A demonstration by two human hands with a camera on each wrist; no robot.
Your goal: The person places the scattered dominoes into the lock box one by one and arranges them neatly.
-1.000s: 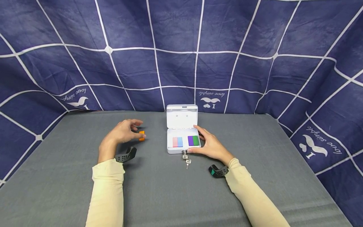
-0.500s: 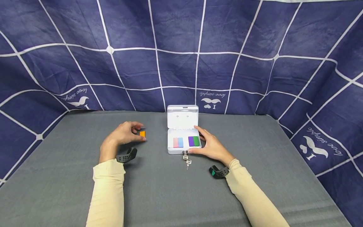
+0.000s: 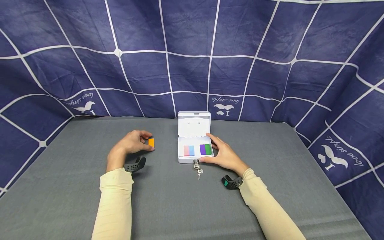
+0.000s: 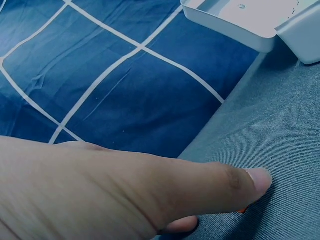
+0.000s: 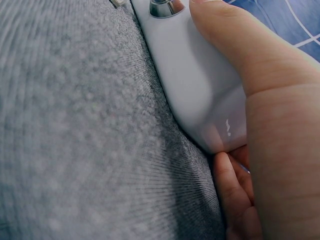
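My left hand is at an orange block on the table, thumb at its near end and fingers curled at its far end. From the left wrist, the thumb hides nearly all of the block. A white metal box stands with its lid up. Inside lie a pink block and a light blue block, side by side, and a purple block beside a green block. My right hand grips the box's right end, thumb on the front wall, fingers around the far side.
Keys hang from the lock at the box's front and lie on the grey cloth table. A blue curtain with white lines rises behind the table and along its sides. Each wrist wears a black strap.
The left thumb has slid from across the orange block to its near end, and the fingers have come down toward its far end. The right hand keeps its grip on the box.
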